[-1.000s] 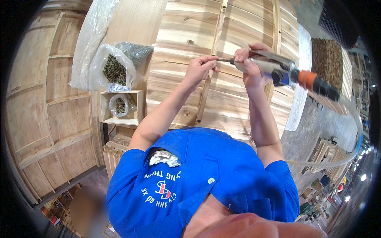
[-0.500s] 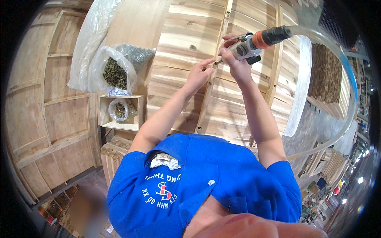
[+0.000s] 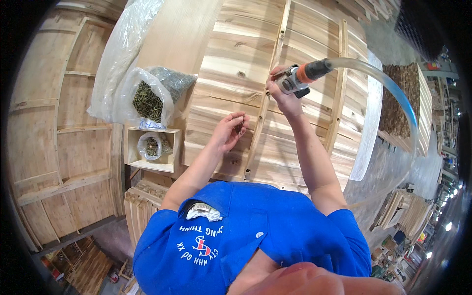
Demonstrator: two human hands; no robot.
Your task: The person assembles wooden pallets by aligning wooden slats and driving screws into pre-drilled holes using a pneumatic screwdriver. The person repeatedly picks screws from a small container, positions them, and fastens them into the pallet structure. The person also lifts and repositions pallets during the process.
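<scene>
My right hand (image 3: 286,102) grips a silver air-powered driver (image 3: 294,82) with an orange and black hose end. The tool's tip is down at a narrow wooden strip (image 3: 265,105), where my fingers partly hide it. Pulled back to the left of that strip, my left hand (image 3: 228,132) is curled, palm partly up, around several small dark screws (image 3: 240,129). Both hands are over a pale slatted wooden panel (image 3: 231,93) with dark knots. Holes show along the strip.
An open clear bag of screws (image 3: 148,101) lies left of the panel, above a small wooden box (image 3: 169,166) holding another bag (image 3: 151,146). A clear hose (image 3: 388,78) arcs over the right side. A second strip (image 3: 337,103) crosses the panel. Wood stacks (image 3: 400,98) stand right.
My left hand has drawn away from the strip, toward me and leftward, and has curled up. The right hand keeps the driver at the strip. The whole view has shifted slightly.
</scene>
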